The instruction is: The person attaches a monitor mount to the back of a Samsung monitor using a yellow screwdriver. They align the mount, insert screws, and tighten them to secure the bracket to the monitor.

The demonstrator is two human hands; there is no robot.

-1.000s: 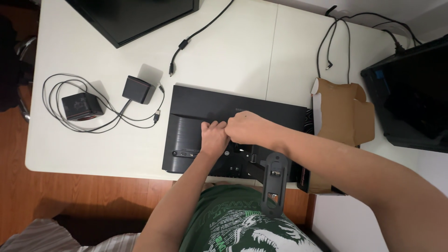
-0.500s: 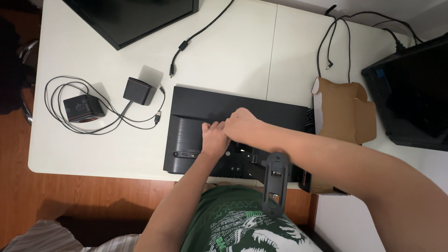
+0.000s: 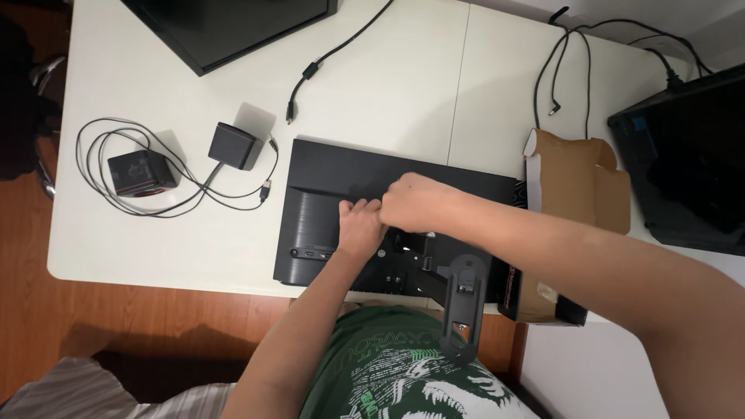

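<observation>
Far left on the white table (image 3: 194,233) we see a small black cube adapter (image 3: 140,172) ringed by a loose thin cable (image 3: 97,151), then a second black power block (image 3: 233,146) just right of it, its cord running off toward a plug end near the monitor. Far from us at the left, a dark screen (image 3: 233,27) sits at the table's far edge, and a black cable (image 3: 326,58) runs down from the far edge to a loose plug.

In the middle, near edge, our monitor (image 3: 334,174) lies face down, back side up. Our left hand (image 3: 361,225) is curled on its back, fingers bent, pressed against our right hand (image 3: 415,203), which is closed in a fist over the mount area. Whether either hand grips a tool or screw, we cannot tell. A black stand arm (image 3: 458,302) hangs off the near edge toward us.

Right of the monitor sits an open cardboard box (image 3: 582,182), touching it. More cables (image 3: 563,70) lie far right, beside another dark screen (image 3: 691,155).
</observation>
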